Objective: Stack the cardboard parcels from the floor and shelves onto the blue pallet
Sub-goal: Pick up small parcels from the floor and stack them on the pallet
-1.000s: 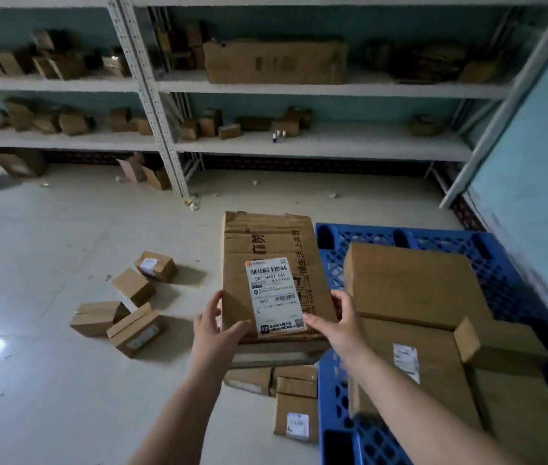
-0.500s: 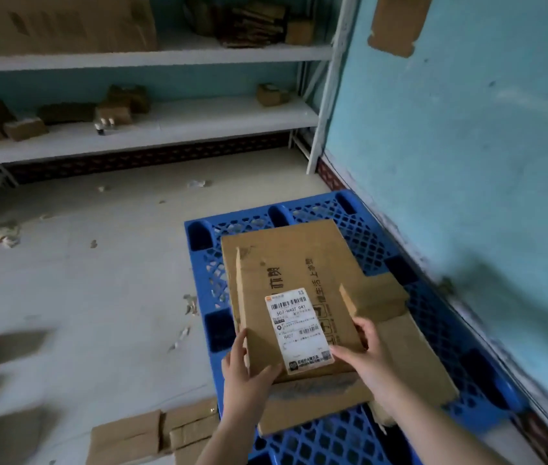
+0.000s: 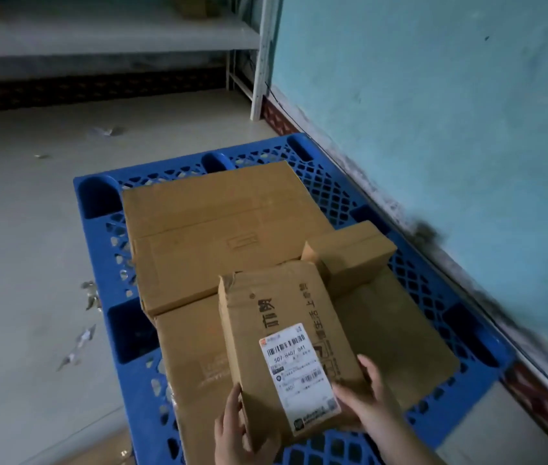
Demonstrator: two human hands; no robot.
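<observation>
A cardboard parcel with a white barcode label (image 3: 282,333) is held in both hands over the near half of the blue pallet (image 3: 98,196). My left hand (image 3: 235,431) grips its near left edge and my right hand (image 3: 366,394) its near right corner. Under it lie a large flat carton (image 3: 219,229) at the pallet's far side, another flat carton (image 3: 192,357) nearer me, and a small box (image 3: 349,253) to the right on top of them. The held parcel hides part of the near cartons.
A turquoise wall (image 3: 433,112) runs close along the pallet's right side. A white shelf unit (image 3: 259,55) stands at the back. Paper scraps (image 3: 88,297) litter the pale floor left of the pallet. A cardboard corner (image 3: 108,451) shows at the bottom left.
I have turned right from the floor boxes and shelves to face the pallet. The labelled parcel, held in both hands throughout, has come down low over the cartons on the pallet.
</observation>
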